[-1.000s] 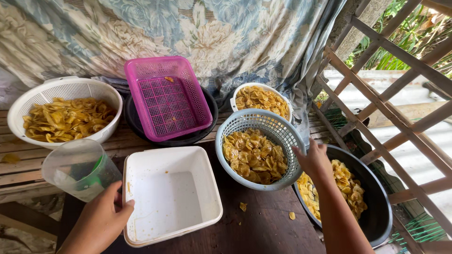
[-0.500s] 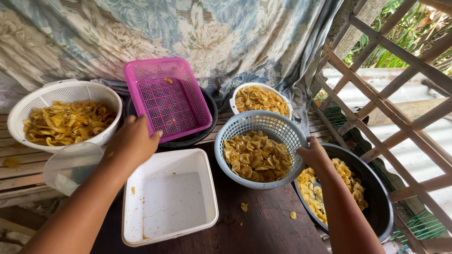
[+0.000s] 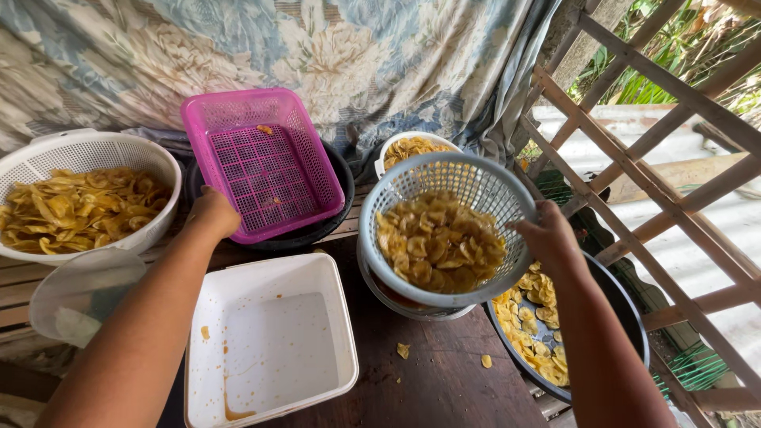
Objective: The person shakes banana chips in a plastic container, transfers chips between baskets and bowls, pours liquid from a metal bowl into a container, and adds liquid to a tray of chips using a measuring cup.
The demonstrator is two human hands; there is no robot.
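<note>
At nine o'clock a white colander [image 3: 83, 154] heaped with yellow fried chips [image 3: 75, 210] stands on the slatted tabletop [image 3: 20, 285], and a clear plastic tub [image 3: 79, 297] sits just below it at eight o'clock. The left hand [image 3: 212, 212] reaches up to the near rim of the pink square basket [image 3: 261, 158], which tilts inside a black basin [image 3: 337, 190] at eleven o'clock; its grip is curled on that rim, though the fingertips are hidden. At six o'clock lies an empty white square container [image 3: 273, 349] smeared with orange oil. Right of centre, the grey round colander [image 3: 444, 230] holding chips is tipped toward the camera above a bowl [image 3: 412, 305]. The right hand [image 3: 551, 234] has its grip pinching that colander's right rim. A black pan [image 3: 614, 305] with more chips lies at four o'clock, under the wrist. A small white bowl of chips [image 3: 412, 147] stands behind at twelve o'clock.
</note>
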